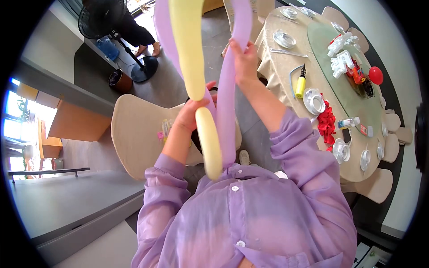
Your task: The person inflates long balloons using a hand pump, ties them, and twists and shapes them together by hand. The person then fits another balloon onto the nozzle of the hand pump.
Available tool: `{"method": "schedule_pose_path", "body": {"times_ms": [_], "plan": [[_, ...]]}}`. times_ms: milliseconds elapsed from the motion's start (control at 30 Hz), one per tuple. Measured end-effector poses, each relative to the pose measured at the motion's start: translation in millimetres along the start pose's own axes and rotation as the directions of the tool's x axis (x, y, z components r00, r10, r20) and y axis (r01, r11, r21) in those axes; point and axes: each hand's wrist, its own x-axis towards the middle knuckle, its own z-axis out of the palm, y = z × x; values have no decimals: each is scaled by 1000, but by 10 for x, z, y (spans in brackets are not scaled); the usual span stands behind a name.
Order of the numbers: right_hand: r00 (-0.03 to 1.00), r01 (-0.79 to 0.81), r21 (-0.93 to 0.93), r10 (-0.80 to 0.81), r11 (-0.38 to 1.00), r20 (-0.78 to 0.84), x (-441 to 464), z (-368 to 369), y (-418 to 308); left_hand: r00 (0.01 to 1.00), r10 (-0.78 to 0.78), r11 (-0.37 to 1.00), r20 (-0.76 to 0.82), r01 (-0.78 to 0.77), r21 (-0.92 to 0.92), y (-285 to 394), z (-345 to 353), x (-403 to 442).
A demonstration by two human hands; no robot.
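Long modelling balloons, pale yellow and purple, are in front of my chest and reach past the top edge. My left hand (193, 115) is closed around the pinched middle of the yellow balloon (187, 49), beside the purple strands; a shorter yellow section hangs below the fingers. Higher up and to the right, my right hand (245, 61) wraps its fingers round the purple balloon (227, 102), which runs down to my shirt. The upper ends lie outside the view, and how the strands join behind my left fingers is hidden.
To the right stands a round table (279, 67) with plates, a yellow hand pump (300, 85), red balloon pieces (326, 121) and a glass turntable (319, 35). A beige chair (132, 134) is at left. Beyond are a standing fan (144, 68), a bin (120, 81) and another person's legs (134, 31).
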Motion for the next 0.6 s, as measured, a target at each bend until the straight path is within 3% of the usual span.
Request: {"method": "schedule_pose_path", "body": {"times_ms": [67, 200, 267, 300, 333, 367, 400, 467, 600], "plan": [[988, 86, -220, -56, 972, 142, -216, -49, 95, 993, 78, 987, -94, -90, -135, 57, 46, 10], [955, 144, -255, -67, 956, 288, -698, -285, 307, 955, 173, 967, -242, -212, -144, 159, -141, 27], [899, -52, -378, 208, 924, 385, -848, -505, 298, 923, 215, 962, -320, -257, -95, 170, -231, 13], [899, -54, -377, 210, 925, 385, -920, -576, 247, 899, 256, 950, -354, -301, -77, 162, -272, 13], [798, -299, -408, 460, 863, 389, -992, -638, 181, 873, 296, 937, -387, -344, -57, 148, -292, 18], [634, -516, -437, 671, 737, 383, -1070, -682, 141, 874, 294, 939, -386, -340, -55, 119, -301, 19], [636, -517, -433, 670, 739, 383, -1155, -719, 146, 871, 286, 940, -399, -336, -60, 86, -287, 10], [491, -637, -432, 769, 638, 410, -1284, -808, 216, 868, 284, 940, -407, -336, -62, 6, -267, 7], [428, -667, -358, 730, 653, 532, -1335, -895, 367, 893, 290, 936, -344, -340, -94, -104, -276, 3]]}}
